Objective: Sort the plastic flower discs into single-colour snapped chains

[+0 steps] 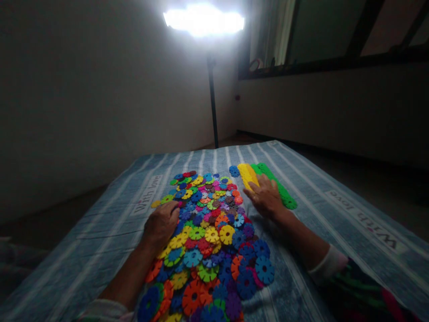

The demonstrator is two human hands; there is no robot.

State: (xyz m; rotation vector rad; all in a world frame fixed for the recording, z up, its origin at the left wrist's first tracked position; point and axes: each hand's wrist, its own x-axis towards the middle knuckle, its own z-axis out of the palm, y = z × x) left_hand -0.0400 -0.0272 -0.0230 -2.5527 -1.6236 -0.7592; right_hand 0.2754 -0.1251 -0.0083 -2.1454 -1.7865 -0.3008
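A heap of colourful notched plastic discs (197, 232) spreads down the middle of the cloth. At the heap's left edge is my left hand (161, 223), its fingers bent together over the discs. A small pink bit shows by its fingertips; whether it is held I cannot make out. My right hand (266, 195) lies with fingers apart, touching the near end of a row of overlapping yellow discs (247, 172). Beside that, partly behind the hand, run rows of green discs (284, 195). A few blue discs (233, 171) lie just left of the yellow row.
A blue striped cloth (110, 214) with printed words covers the table. Behind the table stands a bright lamp (204, 20) on a dark pole (213, 107). A window (321, 31) is at the upper right, above a plain wall.
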